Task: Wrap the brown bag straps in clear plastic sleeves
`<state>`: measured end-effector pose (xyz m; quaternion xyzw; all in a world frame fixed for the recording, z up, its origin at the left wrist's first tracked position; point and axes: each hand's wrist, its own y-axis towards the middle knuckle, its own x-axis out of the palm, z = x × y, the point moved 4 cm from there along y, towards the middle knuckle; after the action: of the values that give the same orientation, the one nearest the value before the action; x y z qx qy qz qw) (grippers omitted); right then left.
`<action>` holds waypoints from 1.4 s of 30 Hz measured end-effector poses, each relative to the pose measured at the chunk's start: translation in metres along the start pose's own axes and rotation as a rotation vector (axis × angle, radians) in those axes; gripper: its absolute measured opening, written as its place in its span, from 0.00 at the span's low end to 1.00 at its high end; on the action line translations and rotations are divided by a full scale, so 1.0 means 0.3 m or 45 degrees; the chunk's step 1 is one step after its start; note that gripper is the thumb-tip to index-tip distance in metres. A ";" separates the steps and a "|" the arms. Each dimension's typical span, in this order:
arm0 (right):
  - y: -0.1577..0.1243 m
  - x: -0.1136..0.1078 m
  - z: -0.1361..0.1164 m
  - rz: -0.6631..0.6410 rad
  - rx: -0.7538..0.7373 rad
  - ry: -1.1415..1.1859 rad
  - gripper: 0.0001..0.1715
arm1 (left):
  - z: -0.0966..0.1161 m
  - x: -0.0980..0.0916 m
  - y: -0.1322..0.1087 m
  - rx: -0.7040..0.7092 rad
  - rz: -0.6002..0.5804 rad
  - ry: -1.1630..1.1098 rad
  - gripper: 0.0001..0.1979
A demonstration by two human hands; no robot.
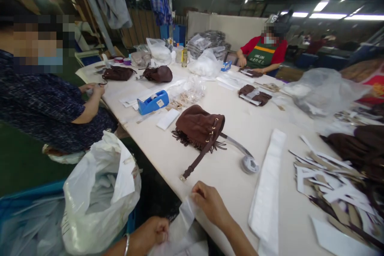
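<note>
Between my two hands, over the near table edge, stretches a translucent plastic bag (pixel 183 221). My left hand (pixel 154 230), with a bracelet at the wrist, has its fingers closed on the bag's lower left side. Pinching its upper corner is my right hand (pixel 210 204). Just beyond lies a brown fringed drawstring handbag (pixel 195 126) on its side, its buckled strap (pixel 198 163) pointing toward me. Another strap runs right from the handbag and ends in a wrapped coil (pixel 250 165). A stack of flat white plastic sleeves (pixel 268 192) lies right of my right hand.
The white table (pixel 231 136) holds a blue tape dispenser (pixel 153 103), other brown bags (pixel 255 95) and a pile of cut strips (pixel 333 188). A white sack (pixel 102 192) stands at lower left. One co-worker (pixel 45 88) is at left, another (pixel 264 52) across the table.
</note>
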<state>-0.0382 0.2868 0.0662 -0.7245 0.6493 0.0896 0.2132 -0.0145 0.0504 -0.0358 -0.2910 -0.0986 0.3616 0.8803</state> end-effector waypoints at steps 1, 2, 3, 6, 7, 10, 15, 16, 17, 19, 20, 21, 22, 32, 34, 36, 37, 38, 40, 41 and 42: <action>-0.006 -0.005 0.017 0.027 0.019 0.015 0.03 | -0.011 0.026 0.013 0.006 -0.003 -0.013 0.06; -0.013 -0.011 0.037 0.046 0.040 0.055 0.05 | -0.025 0.043 0.022 0.008 0.008 -0.027 0.07; -0.020 -0.020 0.057 0.060 0.060 0.109 0.09 | -0.043 0.052 0.028 0.006 0.026 -0.039 0.07; -0.027 -0.053 0.097 0.083 0.092 0.242 0.17 | -0.104 0.030 0.038 -0.018 0.089 -0.084 0.12; -0.025 -0.063 0.101 0.087 0.096 0.255 0.18 | -0.124 0.013 0.040 -0.027 0.104 -0.104 0.15; -0.007 -0.085 0.091 0.092 0.145 0.226 0.15 | -0.170 -0.045 0.038 -0.051 0.096 -0.165 0.26; 0.010 -0.087 0.063 0.078 0.218 0.074 0.08 | -0.165 -0.134 -0.008 -0.005 0.095 -0.172 0.32; 0.011 -0.085 0.062 0.082 0.220 0.042 0.08 | -0.157 -0.148 -0.019 0.003 0.117 -0.158 0.32; 0.011 -0.083 0.063 0.084 0.225 0.015 0.08 | -0.149 -0.161 -0.029 0.006 0.143 -0.143 0.32; 0.011 -0.075 0.070 0.089 0.245 -0.009 0.10 | -0.131 -0.178 -0.048 0.002 0.180 -0.111 0.31; 0.011 -0.070 0.074 0.089 0.260 -0.009 0.10 | -0.121 -0.183 -0.057 -0.007 0.181 -0.094 0.31; 0.013 -0.063 0.077 0.082 0.267 -0.007 0.10 | -0.111 -0.185 -0.067 -0.020 0.169 -0.078 0.30; 0.015 -0.055 0.077 0.067 0.263 -0.008 0.11 | -0.097 -0.186 -0.076 -0.029 0.152 -0.058 0.29; 0.070 0.056 -0.051 -0.126 0.035 -0.126 0.10 | 0.281 -0.074 0.002 0.335 -0.027 -0.345 0.29; 0.079 0.063 -0.048 -0.127 0.031 -0.106 0.11 | 0.310 -0.042 0.043 0.327 -0.046 -0.455 0.26; 0.088 0.054 -0.019 -0.092 0.074 -0.075 0.12 | 0.299 -0.035 0.070 0.294 0.012 -0.472 0.24; 0.094 0.044 0.001 -0.044 0.106 -0.044 0.12 | 0.285 -0.040 0.077 0.287 0.047 -0.466 0.23; 0.101 0.032 0.021 0.018 0.141 0.008 0.12 | 0.268 -0.049 0.081 0.282 0.078 -0.460 0.22; 0.122 0.016 0.055 0.136 0.211 0.169 0.16 | 0.239 -0.074 0.080 0.279 0.129 -0.442 0.21; 0.137 0.018 0.065 0.160 0.234 0.258 0.20 | 0.229 -0.087 0.077 0.277 0.149 -0.432 0.21; 0.154 0.026 0.070 0.155 0.249 0.341 0.23 | 0.223 -0.100 0.074 0.274 0.166 -0.422 0.21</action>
<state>-0.0792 0.2856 0.0353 -0.6652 0.7201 -0.0587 0.1886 -0.0746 0.0718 0.0068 -0.1375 -0.1838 0.4692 0.8527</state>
